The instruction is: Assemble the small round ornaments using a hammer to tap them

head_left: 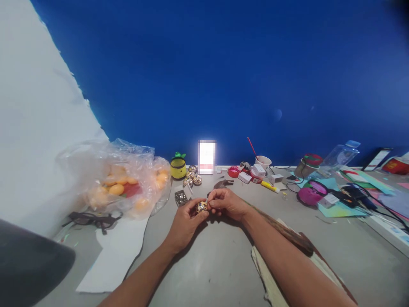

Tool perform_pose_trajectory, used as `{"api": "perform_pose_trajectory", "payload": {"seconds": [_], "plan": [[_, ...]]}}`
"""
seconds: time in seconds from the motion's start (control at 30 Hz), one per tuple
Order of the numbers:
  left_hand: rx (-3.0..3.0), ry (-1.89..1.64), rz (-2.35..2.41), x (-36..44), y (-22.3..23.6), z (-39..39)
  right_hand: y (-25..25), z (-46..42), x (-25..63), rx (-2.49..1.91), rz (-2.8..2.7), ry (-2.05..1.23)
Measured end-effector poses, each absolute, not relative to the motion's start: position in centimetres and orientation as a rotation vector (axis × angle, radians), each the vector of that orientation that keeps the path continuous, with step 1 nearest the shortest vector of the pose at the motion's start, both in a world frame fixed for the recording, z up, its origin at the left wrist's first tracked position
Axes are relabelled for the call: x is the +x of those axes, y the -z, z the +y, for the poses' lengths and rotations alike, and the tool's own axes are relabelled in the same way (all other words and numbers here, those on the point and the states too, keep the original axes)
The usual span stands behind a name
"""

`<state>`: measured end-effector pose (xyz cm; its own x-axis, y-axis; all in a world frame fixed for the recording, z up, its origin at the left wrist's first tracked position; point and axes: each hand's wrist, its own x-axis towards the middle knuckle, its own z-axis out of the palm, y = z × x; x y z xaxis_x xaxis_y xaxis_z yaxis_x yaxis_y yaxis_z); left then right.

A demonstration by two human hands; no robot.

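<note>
My left hand [186, 221] is closed around a small shiny gold-and-silver ball [201, 207], held just above the grey table [211, 264]. My right hand [227, 203] is pinched right beside the ball, its fingertips gripping something small and pale at the ball's top; I cannot make out what it is. Just beyond my hands lie several more shiny balls [191, 175] and a small open box of shiny pieces [181, 197].
A clear plastic bag of orange balls [118, 183] sits at the left, with dark glasses [92, 220] and white paper [115, 251] in front. A yellow cup [178, 167], hammer [223, 183], white bowl [263, 161], plastic bottle [337, 158], cables and coloured papers [354, 200] crowd the back and right.
</note>
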<state>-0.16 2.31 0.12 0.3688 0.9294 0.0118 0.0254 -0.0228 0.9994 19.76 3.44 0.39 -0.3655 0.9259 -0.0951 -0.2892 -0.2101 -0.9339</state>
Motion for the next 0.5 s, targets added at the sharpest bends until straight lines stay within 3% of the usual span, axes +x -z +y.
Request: {"api": "perform_pose_trajectory", "payload": {"seconds": [0.5], "plan": [[1.452,-0.934,0.874,-0.35,-0.51,2.45,0.28,3.59,20.14,-0.824,-1.099,-1.751]]}}
